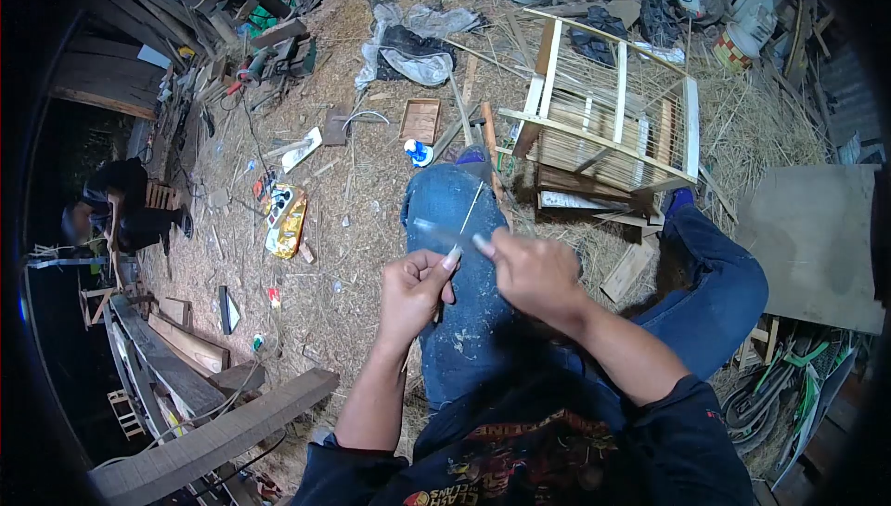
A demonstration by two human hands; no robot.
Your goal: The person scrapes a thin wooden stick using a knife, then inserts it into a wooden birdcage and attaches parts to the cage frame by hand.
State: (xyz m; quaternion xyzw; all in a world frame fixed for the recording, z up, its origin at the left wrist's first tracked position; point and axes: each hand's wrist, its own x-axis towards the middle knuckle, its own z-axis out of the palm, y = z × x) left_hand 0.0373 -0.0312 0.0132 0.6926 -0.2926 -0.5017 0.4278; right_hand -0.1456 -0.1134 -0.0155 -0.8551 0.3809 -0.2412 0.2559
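Note:
My left hand (415, 294) is closed in a pinch on a thin pale stick (472, 208), which slants up and away from the fingertips above my knee. To its right, my right hand (541, 276) is wrapped round a knife (436, 228). The knife's blade is smeared by motion and points left, crossing close to the stick just above my left thumb. Its handle is hidden inside my fist. Both hands are over my jeans leg (455, 320).
A wooden frame with many thin slats (608, 107) stands ahead on the right. A small wooden tray (420, 120), a hammer (490, 135) and a yellow packet (286, 221) lie on the shaving-strewn floor. Another person (121, 200) bends at far left. A thick beam (223, 422) juts in at lower left.

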